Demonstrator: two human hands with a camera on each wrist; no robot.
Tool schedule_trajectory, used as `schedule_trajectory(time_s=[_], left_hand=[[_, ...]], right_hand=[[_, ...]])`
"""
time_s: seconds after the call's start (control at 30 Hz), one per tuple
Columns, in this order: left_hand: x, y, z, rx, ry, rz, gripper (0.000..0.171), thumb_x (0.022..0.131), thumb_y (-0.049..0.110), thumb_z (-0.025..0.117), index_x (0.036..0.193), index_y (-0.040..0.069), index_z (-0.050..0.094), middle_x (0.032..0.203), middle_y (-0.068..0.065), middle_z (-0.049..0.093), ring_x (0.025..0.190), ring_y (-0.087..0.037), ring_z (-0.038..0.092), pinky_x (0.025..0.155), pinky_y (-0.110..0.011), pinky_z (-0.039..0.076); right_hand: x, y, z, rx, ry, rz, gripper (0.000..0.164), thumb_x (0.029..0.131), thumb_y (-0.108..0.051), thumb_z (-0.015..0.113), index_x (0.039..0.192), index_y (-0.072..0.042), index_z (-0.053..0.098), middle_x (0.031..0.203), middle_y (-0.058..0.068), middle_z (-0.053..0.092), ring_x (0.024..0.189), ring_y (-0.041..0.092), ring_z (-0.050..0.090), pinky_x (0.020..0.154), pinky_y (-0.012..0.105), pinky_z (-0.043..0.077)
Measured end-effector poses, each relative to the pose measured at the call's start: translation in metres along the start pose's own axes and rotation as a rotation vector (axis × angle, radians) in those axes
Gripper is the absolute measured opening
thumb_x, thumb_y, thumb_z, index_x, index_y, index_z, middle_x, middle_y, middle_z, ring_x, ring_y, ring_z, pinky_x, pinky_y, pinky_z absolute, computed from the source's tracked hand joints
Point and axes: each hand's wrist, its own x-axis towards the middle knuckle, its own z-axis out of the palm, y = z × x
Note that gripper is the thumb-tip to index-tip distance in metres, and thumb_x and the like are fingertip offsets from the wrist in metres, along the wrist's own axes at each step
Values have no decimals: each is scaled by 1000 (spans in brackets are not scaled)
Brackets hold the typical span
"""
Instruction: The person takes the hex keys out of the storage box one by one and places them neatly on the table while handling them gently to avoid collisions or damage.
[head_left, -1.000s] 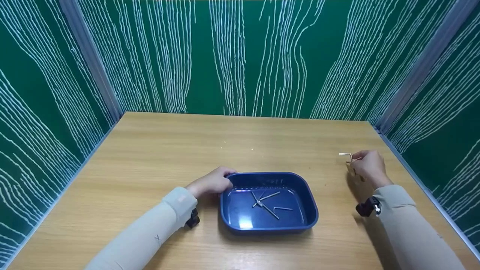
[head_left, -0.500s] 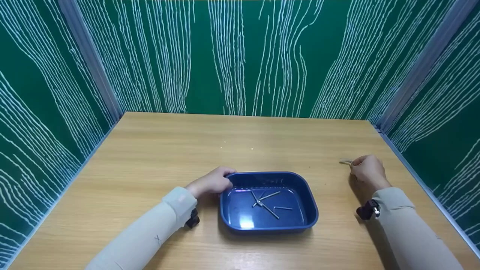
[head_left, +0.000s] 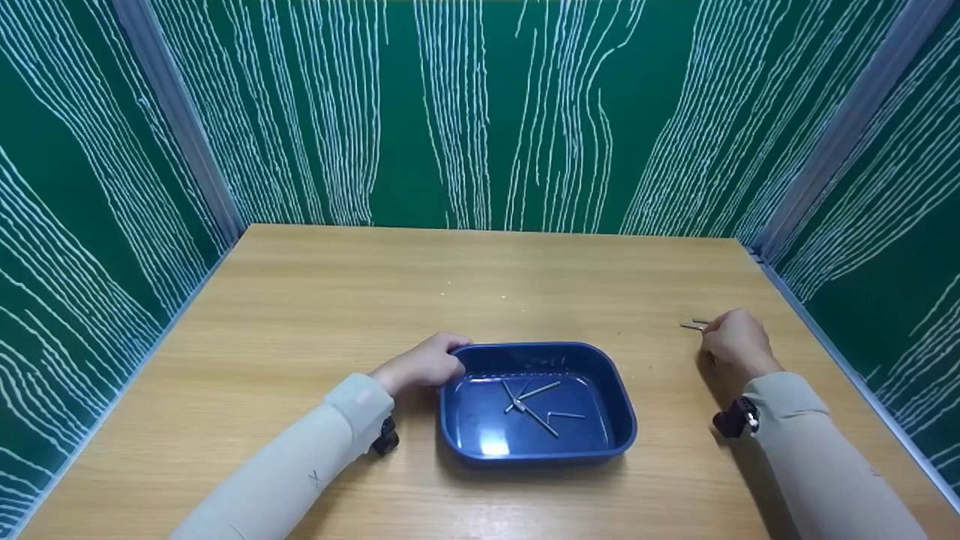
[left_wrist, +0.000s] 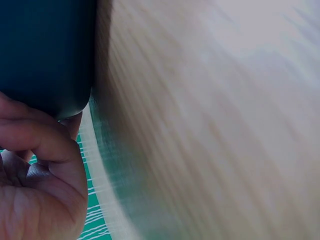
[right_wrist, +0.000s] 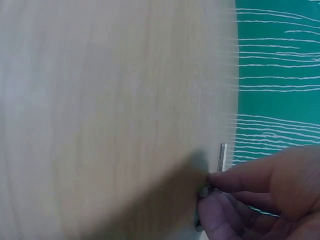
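The right hand [head_left: 739,343] tightly pinches slim metal rods [head_left: 691,326], ends jutting left, well right of the blue tray [head_left: 525,361] the left hand [head_left: 429,363] grips.

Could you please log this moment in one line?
left hand: grips blue tray at far-left corner; right hand: pinches hex keys; tray: more hex keys inside

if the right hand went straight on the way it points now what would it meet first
The tabletop, most likely: the right hand seems to angle down towards it, thin metal rods in its fingers leading. Any gap is hard to judge.
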Motion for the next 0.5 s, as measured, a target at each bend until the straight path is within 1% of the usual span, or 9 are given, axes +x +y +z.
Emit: schedule_trajectory(time_s=[0.07,0.17,0.27,0.3,0.37,0.4,0.43,0.5], left_hand=[[-1,0,0,3,0,1,25,85,-5,52,102,3,69,82,0,57,58,-12,51,51,-21,44],[-2,1,-1,7,-1,-1,28,86,-4,51,106,2,70,83,-1,58,56,-12,50,50,-22,44],[-2,1,-1,10,0,-2,32,86,-4,51,110,3,71,83,-2,58,53,-13,49,47,-23,42],[-2,0,-1,9,1,-4,33,86,-4,52,111,3,72,83,-2,58,53,-13,49,46,-23,42],[-2,0,-1,12,2,-9,33,87,-4,52,111,4,72,83,-2,58,52,-14,48,45,-23,41],[-1,0,0,13,1,-11,32,87,-4,52,111,5,72,83,-2,58,52,-14,48,45,-23,41],[-1,0,0,16,2,-10,32,87,-4,52,111,5,72,84,-2,58,53,-14,49,45,-23,41],[-1,0,0,21,0,-12,31,87,-4,52,111,5,72,84,-3,59,54,-14,49,46,-24,42]], right_hand=[[0,-1,-2,23,-29,24,27,89,2,65,113,14,73,101,21,68,82,28,62,60,32,52],[0,-1,-3,65,-62,62,27,91,3,66,116,11,72,103,19,66,83,26,61,63,32,54],[0,1,-3,67,-59,37,15,89,1,67,101,5,74,86,9,64,74,21,58,60,30,50],[0,1,-3,66,-55,31,13,88,1,67,99,4,74,84,8,63,73,21,58,59,30,49],[-1,1,-3,64,-48,22,13,88,-1,68,99,4,73,85,9,63,78,24,58,61,29,49],[-2,1,-3,68,-49,23,15,88,-2,68,102,5,72,88,10,63,81,26,58,62,29,49],[-3,-1,-4,81,-49,36,23,90,-2,69,110,9,71,98,14,64,88,28,59,65,28,51],[-6,-4,-5,106,-49,61,40,94,-4,68,129,14,64,114,22,63,96,31,60,69,28,55]])
